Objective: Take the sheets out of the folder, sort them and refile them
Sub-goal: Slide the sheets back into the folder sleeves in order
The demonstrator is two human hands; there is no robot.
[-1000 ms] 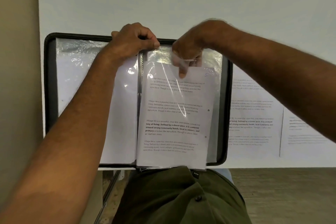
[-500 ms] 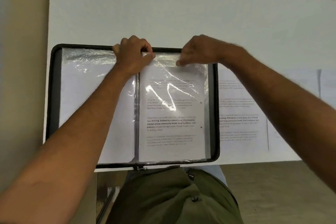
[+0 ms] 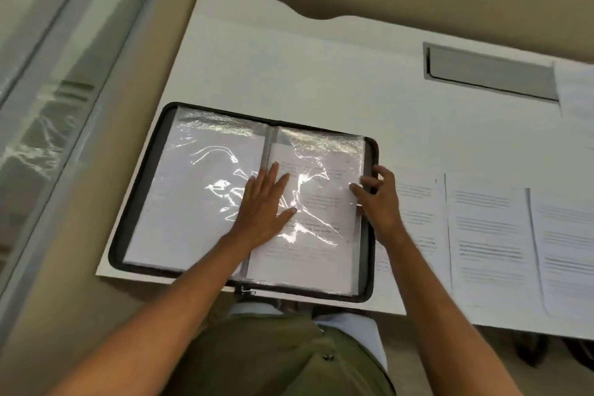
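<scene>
Broadly: white desk [image 3: 321, 74], beige partition behind and to the left, grey recessed tray [image 3: 491, 75] set into the far right of the top. Black zip folder [image 3: 138, 202] lies open flat at the near edge of the desk, clear sleeves on both sides, glare across the plastic. Right-hand sleeve [image 3: 321, 145] holds a printed sheet [image 3: 321, 202]; left sleeve shows a blank white page. Three loose sheets [image 3: 488, 235] lie side by side on the desk just right of the folder, printed side up, the nearest partly tucked under the right forearm; another white sheet shows at the far right edge.

Left hand [image 3: 262, 206]: flat, fingers straight and spread, palm pressing down across the spine and the inner part of the filed sheet. Right hand [image 3: 377, 202]: at the outer edge of the right sleeve, fingers curled; thumb and fingertips appear to pinch that edge, though blur makes the contact hard to confirm. Filed sheet lies between the two hands.
</scene>
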